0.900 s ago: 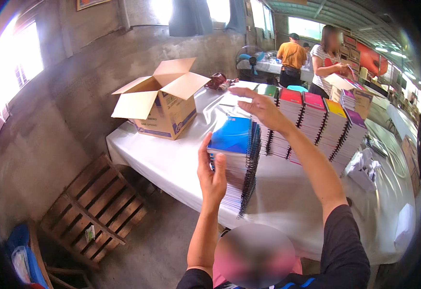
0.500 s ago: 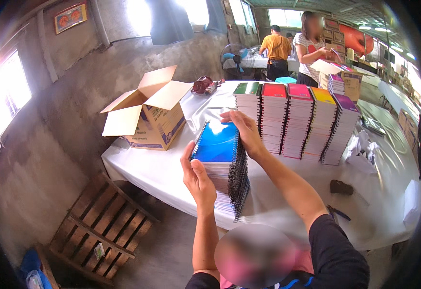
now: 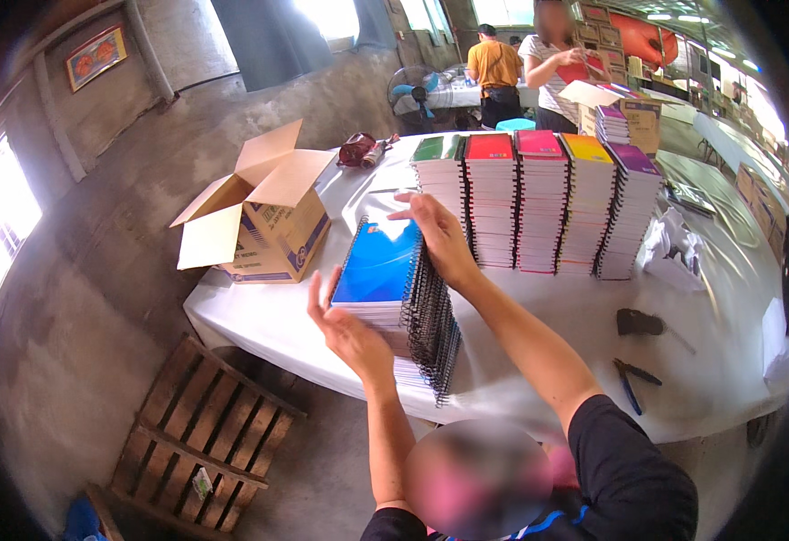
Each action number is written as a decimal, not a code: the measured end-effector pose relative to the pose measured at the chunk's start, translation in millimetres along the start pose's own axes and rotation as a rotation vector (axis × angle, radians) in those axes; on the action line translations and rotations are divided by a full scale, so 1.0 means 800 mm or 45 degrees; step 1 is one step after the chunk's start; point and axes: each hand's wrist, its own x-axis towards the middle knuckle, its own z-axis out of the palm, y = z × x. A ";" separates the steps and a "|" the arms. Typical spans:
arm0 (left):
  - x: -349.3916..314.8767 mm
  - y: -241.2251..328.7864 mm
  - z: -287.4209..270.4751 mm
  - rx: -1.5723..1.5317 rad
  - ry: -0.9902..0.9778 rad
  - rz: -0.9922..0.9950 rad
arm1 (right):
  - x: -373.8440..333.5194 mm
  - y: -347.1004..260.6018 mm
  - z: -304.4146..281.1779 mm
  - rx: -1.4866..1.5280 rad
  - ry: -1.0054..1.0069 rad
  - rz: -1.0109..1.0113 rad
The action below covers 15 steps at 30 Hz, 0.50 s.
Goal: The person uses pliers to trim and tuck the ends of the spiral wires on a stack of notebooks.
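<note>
While I stand at the white-covered table [image 3: 548, 325], both my hands are on the stack of blue spiral notebooks [image 3: 392, 298] that sits near its front edge. My left hand [image 3: 351, 332] is open, fingers spread, and its palm presses flat against the near end of the stack, against the page edges. My right hand [image 3: 439, 236] reaches over the far end, fingers curled loosely down over the top corner by the black wire spines; it rests there rather than clamping anything. The stack leans a little, its blue top cover tilted toward my left.

Just beyond my right hand stands a row of five taller stacks side by side, touching one another: a green-topped stack [image 3: 439, 185], a red-topped stack [image 3: 491, 194], a pink-topped stack [image 3: 540, 194], a yellow-topped stack [image 3: 587, 198] and a purple-topped stack [image 3: 632, 207]. To my left, an open cardboard box [image 3: 263, 221] sits on the table's corner with its flaps up. To my right, well apart from the blue stack, lie a small dark object [image 3: 640, 322] and a pair of pliers [image 3: 632, 379] with blue handles. Crumpled clear plastic wrap [image 3: 674, 248] lies beside the purple stack.

Below the table a wooden pallet [image 3: 198, 433] rests on the concrete floor. Farther back, two people [image 3: 525, 68] stand at another table by an electric fan [image 3: 415, 90].
</note>
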 end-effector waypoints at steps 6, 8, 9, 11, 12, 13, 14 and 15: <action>0.001 -0.102 -0.064 -0.427 -0.093 -0.784 | -0.071 0.060 -0.055 0.028 0.491 0.219; 0.001 -0.149 -0.073 -0.865 -0.272 -1.368 | -0.123 0.073 -0.017 0.302 0.549 0.428; -0.008 -0.203 -0.088 -0.986 -0.376 -1.426 | -0.148 0.072 0.006 0.446 0.565 0.535; -0.055 -0.229 -0.062 -0.704 -0.634 -1.703 | -0.179 0.097 0.013 0.090 0.519 0.687; -0.055 -0.223 -0.059 -0.631 -0.682 -1.675 | -0.182 0.102 0.019 -0.376 0.395 0.740; -0.053 -0.217 -0.056 -0.555 -0.731 -1.641 | -0.183 0.106 0.014 -0.281 0.422 0.747; -0.049 -0.232 -0.060 -0.581 -0.805 -1.648 | -0.189 0.108 0.012 -0.144 0.474 0.760; -0.045 -0.220 -0.058 -0.579 -0.707 -1.732 | -0.194 0.107 0.010 -0.011 0.522 0.773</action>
